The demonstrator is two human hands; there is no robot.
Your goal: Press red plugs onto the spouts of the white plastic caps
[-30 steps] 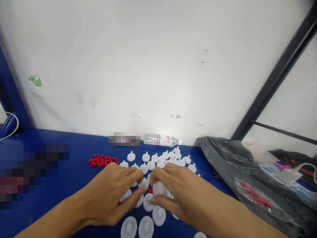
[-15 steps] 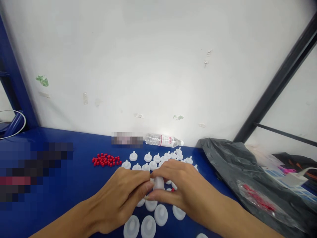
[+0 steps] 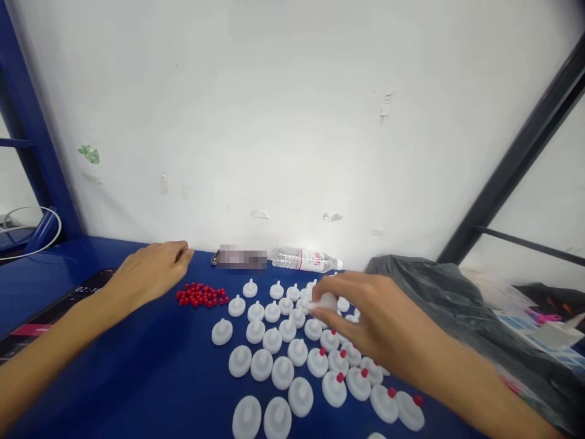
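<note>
My right hand [image 3: 361,305] pinches a white plastic nozzle cap [image 3: 326,302] between thumb and fingertips, its narrow tip pointing left. Below and left of that hand stand many more white nozzle caps [image 3: 282,372], tips up. Those nearer the right carry small red tip caps [image 3: 339,377]; the left ones are bare. My left hand [image 3: 158,268] hovers at the left with its fingers curled closed, just above and left of a pile of loose red tip caps [image 3: 201,295]. Whether anything is inside those fingers is hidden.
A clear plastic bottle [image 3: 304,259] lies against the white wall, beside a partly blurred phone [image 3: 216,256]. Another dark phone [image 3: 86,291] lies under my left arm. A black plastic bag [image 3: 411,274] covers the right side of the blue table [image 3: 159,360].
My hands have parted. The left moved left and up to beside the red tip caps. The right shifted right and up, still holding the white nozzle cap.
</note>
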